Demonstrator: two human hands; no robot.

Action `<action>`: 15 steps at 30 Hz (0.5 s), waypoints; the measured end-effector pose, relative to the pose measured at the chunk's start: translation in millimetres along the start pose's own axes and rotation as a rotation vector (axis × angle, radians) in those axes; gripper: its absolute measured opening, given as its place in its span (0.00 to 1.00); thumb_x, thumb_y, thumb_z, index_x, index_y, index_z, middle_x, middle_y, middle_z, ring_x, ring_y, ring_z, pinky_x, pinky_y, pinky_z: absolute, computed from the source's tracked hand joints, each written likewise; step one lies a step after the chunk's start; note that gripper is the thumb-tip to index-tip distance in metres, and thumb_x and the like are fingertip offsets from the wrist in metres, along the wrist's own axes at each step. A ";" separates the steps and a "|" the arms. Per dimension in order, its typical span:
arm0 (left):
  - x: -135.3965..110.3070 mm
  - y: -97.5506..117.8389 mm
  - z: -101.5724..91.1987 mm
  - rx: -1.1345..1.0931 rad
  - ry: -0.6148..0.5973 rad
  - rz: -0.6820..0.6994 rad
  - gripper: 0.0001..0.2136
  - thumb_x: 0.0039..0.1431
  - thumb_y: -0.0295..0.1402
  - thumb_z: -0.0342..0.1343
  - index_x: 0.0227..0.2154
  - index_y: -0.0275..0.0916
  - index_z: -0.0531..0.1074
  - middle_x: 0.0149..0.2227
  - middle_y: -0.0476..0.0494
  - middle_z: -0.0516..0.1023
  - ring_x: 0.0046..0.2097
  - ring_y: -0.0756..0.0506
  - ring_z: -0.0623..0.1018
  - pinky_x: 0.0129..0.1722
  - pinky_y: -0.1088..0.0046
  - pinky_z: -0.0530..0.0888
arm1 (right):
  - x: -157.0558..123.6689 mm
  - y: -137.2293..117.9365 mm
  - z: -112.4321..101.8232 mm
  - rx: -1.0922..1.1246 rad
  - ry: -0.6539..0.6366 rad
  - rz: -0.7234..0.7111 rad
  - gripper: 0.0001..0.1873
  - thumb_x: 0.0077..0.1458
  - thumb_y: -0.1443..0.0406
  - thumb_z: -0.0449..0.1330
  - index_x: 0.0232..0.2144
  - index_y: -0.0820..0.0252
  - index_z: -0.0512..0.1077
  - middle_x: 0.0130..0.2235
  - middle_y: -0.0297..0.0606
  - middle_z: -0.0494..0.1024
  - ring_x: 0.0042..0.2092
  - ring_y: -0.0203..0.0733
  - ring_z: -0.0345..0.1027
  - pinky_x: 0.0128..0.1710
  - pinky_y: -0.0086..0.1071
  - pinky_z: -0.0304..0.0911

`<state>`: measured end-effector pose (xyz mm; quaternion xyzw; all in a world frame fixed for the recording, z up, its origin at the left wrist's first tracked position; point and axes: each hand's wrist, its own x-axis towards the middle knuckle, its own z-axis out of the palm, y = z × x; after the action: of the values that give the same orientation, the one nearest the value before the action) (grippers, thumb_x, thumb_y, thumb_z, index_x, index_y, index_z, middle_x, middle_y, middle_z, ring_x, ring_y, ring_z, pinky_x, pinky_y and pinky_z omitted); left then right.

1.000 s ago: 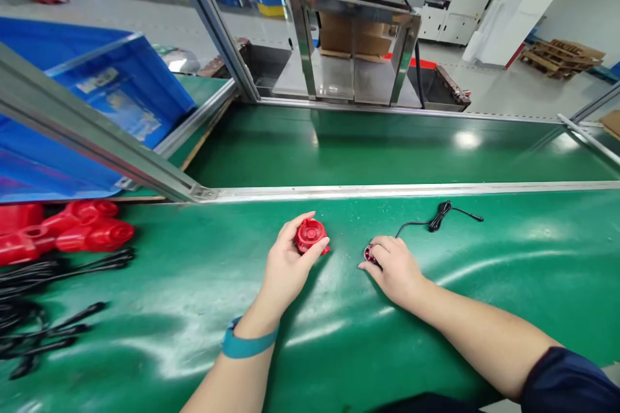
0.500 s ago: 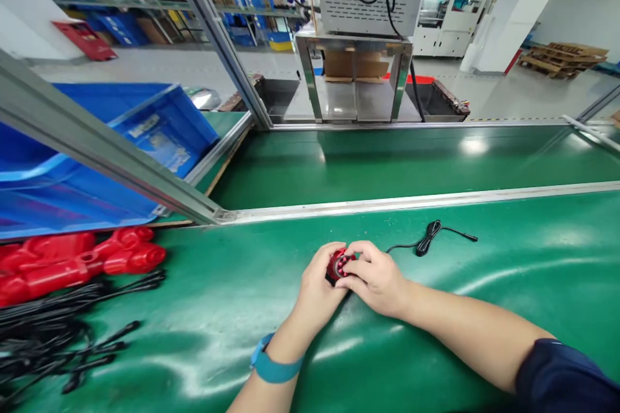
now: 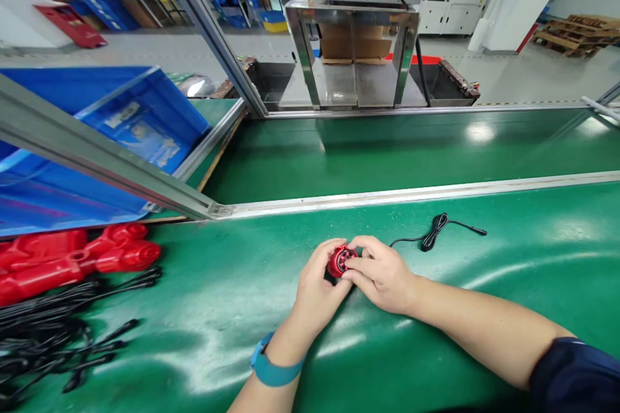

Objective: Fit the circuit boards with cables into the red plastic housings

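Observation:
A small round red part [image 3: 336,262] with a dark, dotted inner face is between my hands, over the green work surface [image 3: 232,310]. My left hand [image 3: 317,287] wraps around its left and lower side and wears a teal wristband [image 3: 276,368]. From the right, my right hand [image 3: 382,274] closes its thumb and fingertips on the part's face and edge. Whatever is under those fingertips is hidden. Just beyond my right hand lies a bundled black cable [image 3: 434,232]; one lead runs toward my hand, the other ends in a small plug.
Red plastic housings [image 3: 111,251] lie at the left, with several black cables [image 3: 72,322] in front of them. A blue bin [image 3: 145,122] stands behind the metal frame post [image 3: 145,184]. A metal rail [image 3: 416,195] crosses beyond my hands, with a green belt [image 3: 387,155] behind it.
The view has shifted slightly. The red part is turned so more of its red rim shows, and my right fingertips have moved a little on its face.

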<state>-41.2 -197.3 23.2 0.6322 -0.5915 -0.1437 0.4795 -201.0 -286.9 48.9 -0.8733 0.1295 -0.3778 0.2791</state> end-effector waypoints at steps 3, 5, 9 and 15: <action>-1.6 -0.3 -0.4 0.020 0.022 -0.010 0.21 0.57 0.26 0.59 0.54 0.41 0.70 0.53 0.40 0.77 0.54 0.42 0.78 0.56 0.62 0.76 | 0.2 -1.6 -1.0 -0.005 0.011 0.018 0.10 0.69 0.64 0.57 0.47 0.61 0.76 0.49 0.48 0.74 0.38 0.41 0.69 0.41 0.37 0.75; -1.9 -1.4 -0.8 0.036 0.035 0.010 0.21 0.57 0.26 0.59 0.54 0.40 0.70 0.53 0.39 0.77 0.55 0.41 0.78 0.57 0.61 0.76 | 1.3 -1.1 -2.4 -0.012 -0.018 0.005 0.10 0.69 0.63 0.57 0.48 0.61 0.75 0.49 0.49 0.74 0.41 0.42 0.70 0.43 0.39 0.75; 0.2 -4.6 -2.2 0.034 0.015 0.047 0.21 0.58 0.29 0.62 0.54 0.40 0.70 0.53 0.39 0.77 0.54 0.41 0.78 0.56 0.62 0.76 | 4.8 1.0 -6.1 -0.102 -0.185 -0.049 0.10 0.69 0.62 0.57 0.46 0.61 0.75 0.48 0.50 0.75 0.44 0.47 0.68 0.45 0.44 0.73; 1.0 -3.3 -1.2 0.110 0.120 0.072 0.18 0.57 0.29 0.63 0.51 0.39 0.72 0.50 0.40 0.78 0.53 0.41 0.78 0.56 0.60 0.76 | 2.0 -0.8 -2.6 -0.113 -0.095 -0.047 0.15 0.71 0.62 0.54 0.55 0.63 0.70 0.52 0.53 0.75 0.49 0.49 0.70 0.48 0.46 0.72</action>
<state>-38.1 -198.2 21.7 0.6432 -0.5911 -0.0554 0.4835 -201.6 -288.1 52.0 -0.9074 0.1169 -0.3344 0.2262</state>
